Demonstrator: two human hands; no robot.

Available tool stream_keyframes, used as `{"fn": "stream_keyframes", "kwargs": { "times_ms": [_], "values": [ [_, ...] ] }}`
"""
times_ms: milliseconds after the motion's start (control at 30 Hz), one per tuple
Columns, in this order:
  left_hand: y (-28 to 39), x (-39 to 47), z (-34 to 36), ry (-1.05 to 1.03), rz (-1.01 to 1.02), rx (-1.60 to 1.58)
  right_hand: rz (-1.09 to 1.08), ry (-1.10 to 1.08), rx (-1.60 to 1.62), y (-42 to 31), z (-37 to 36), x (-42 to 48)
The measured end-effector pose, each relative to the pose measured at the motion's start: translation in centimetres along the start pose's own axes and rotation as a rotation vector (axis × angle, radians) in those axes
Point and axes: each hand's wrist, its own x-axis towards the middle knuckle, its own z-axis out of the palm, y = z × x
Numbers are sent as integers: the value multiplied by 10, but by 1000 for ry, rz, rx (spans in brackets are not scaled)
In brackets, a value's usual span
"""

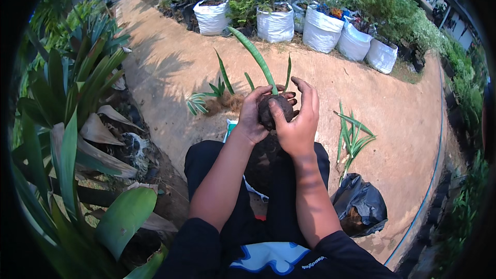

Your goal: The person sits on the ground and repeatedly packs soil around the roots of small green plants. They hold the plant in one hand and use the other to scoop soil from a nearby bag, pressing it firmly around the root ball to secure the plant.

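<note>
A ball of dark, moist soil (273,111) is cupped between my two hands, above my knees. From its top rises a long green snake plant leaf (255,54), tilted to the left. My left hand (252,118) supports the ball from the left and below. My right hand (300,120) presses it from the right, thumb across the near face and fingers raised behind. Soil darkens the fingertips. Below, between my legs, is a mass of dark soil (263,162) in what looks like a white sack (254,190), mostly hidden by my arms.
Beyond my hands stand more potted shoots and brown fibre balls (232,102). Cut green leaves (353,135) lie right, beside a black plastic bag (360,205) of brown fibre. White grow bags (275,23) line the far edge. Broad-leaved plants (69,124) crowd the left; a blue hose (432,174) runs right.
</note>
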Motion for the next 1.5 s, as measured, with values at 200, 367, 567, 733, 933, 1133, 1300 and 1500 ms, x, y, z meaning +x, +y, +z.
{"fn": "stream_keyframes", "kwargs": {
  "times_ms": [200,367,567,733,933,1133,1300,1500],
  "values": [
    [-23,2,-8,-71,40,-46,-156,188,-193,0,27,-9],
    [-8,4,-35,-138,-27,-19,-228,231,-211,-7,41,-18],
    [0,-3,-29,19,1,150,-198,164,-40,1,43,-14],
    [10,-19,3,30,80,99,-287,164,18,0,24,-10],
    [9,-29,15,135,85,37,-325,110,-65,-7,30,-17],
    [6,-19,-14,-165,-111,-20,-355,226,-212,-16,38,-23],
    [3,-15,-16,-125,-118,77,-358,282,-234,-7,42,-27],
    [6,-17,-12,-14,-85,108,-275,200,-172,-2,45,-21]
  ]
}}
